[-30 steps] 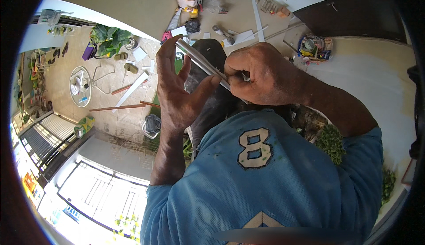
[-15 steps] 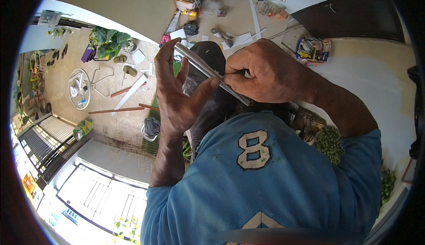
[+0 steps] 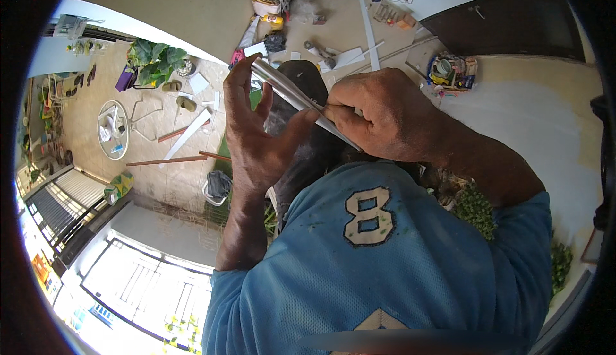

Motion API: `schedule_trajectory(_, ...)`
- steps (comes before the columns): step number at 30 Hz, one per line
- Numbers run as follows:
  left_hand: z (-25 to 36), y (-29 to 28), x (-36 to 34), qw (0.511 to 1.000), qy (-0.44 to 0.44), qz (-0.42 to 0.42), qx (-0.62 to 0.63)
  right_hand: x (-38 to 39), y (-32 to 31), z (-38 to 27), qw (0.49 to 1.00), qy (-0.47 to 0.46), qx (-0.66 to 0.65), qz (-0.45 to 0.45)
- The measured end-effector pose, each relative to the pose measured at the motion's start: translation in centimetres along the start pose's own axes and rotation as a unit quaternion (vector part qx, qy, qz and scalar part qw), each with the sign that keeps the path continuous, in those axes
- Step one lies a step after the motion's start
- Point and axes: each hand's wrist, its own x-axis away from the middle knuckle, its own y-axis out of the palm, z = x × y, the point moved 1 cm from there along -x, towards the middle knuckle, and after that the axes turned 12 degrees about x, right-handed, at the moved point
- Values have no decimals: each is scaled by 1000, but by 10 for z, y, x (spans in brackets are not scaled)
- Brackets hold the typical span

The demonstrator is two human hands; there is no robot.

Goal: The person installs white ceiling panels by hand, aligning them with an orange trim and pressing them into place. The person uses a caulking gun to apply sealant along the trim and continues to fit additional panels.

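Note:
A long, narrow, silvery metal profile point(image 3: 285, 87) runs slantwise in front of my chest, its upper end to the left. My left hand point(image 3: 260, 149) is closed on it, fingers along the far edge and thumb across its lower middle. My right hand point(image 3: 394, 121) is curled, with thumb and forefinger pinched against the profile's right edge, close to the left thumb tip. Whatever lies in that pinch is too small or hidden to make out. The profile's lower end passes behind the right hand.
White strips point(image 3: 186, 138) and brown bars point(image 3: 165, 161) lie on the tiled floor to the left, near a round glass table point(image 3: 101, 124) and a potted plant point(image 3: 154, 60). Ahead are a grinder-like tool point(image 3: 314, 50), a long pale strip point(image 3: 368, 31) and a crammed basket point(image 3: 452, 72). A dark door point(image 3: 507, 24) stands far right.
The right hand has shifted slightly down and turned, closing the gap between its thumb and curled fingers. It stays at the profile's edge. The left hand's hold looks nearly the same.

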Motion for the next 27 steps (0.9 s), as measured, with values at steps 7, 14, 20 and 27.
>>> schedule_trajectory(7,0,5,4,1000,4,10,-26,4,2,-5,999,42,28,-20)
schedule_trajectory(14,3,8,6,999,-1,7,-31,7,5,-7,999,22,31,19)
schedule_trajectory(20,2,6,5,1000,5,18,-1,17,-3,4,999,18,-36,3)
schedule_trajectory(27,-4,13,6,1000,6,20,-12,25,15,9,1000,26,-4,4)
